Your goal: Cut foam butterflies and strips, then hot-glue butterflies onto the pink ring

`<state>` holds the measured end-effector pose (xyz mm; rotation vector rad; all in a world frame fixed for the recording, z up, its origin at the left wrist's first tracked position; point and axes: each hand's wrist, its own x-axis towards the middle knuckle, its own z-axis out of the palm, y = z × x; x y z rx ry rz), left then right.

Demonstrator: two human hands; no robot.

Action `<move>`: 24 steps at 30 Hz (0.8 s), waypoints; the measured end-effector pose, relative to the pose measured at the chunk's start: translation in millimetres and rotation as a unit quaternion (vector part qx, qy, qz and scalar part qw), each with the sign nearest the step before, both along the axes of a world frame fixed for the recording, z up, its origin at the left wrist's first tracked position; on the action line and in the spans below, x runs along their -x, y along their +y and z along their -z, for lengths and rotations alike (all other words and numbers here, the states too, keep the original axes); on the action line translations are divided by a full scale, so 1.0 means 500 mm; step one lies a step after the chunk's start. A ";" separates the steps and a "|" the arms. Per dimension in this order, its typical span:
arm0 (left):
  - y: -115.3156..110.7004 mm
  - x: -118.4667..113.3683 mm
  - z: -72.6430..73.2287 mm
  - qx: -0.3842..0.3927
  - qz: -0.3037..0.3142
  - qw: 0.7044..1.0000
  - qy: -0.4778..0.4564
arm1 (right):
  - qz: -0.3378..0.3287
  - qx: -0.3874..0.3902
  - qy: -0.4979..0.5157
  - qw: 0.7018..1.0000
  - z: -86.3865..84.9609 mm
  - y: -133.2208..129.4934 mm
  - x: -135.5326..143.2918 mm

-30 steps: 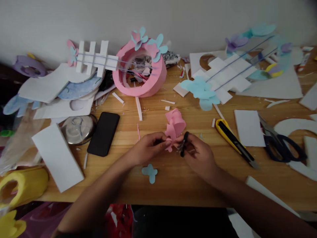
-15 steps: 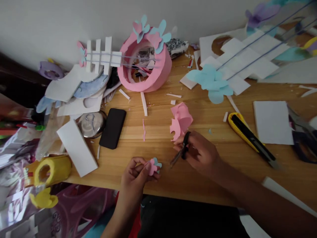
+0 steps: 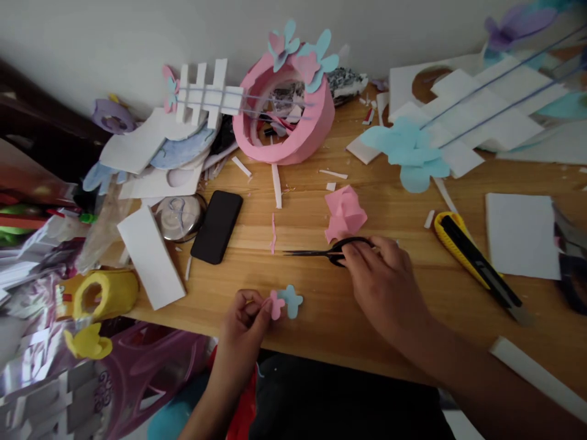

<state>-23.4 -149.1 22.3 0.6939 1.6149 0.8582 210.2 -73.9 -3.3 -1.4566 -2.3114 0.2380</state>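
Near the table's front edge my left hand pinches a small pink paper cutout with rounded lobes. A light blue paper cutout shows just right of it; whether my fingers hold that one too I cannot tell. My right hand has its fingers on the handles of black scissors. Their blades look closed and point left, low over the table or resting on it. Right behind the scissors lies a crumpled pink paper scrap.
A pink ring-shaped piece with paper butterflies stands at the back. A black phone and a white block lie to the left. On the right are a yellow-black utility knife with its blade out and a white square.
The scissors have turned from pointing down-left to lying level, pointing left, as my right hand came away from the pink scrap. The blue cutout now shows beside the pink one. The view has shifted.
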 end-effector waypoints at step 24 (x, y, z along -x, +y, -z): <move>0.014 -0.050 0.034 -0.192 0.227 0.923 0.245 | 0.030 -0.004 -0.097 0.995 -0.004 0.016 -0.007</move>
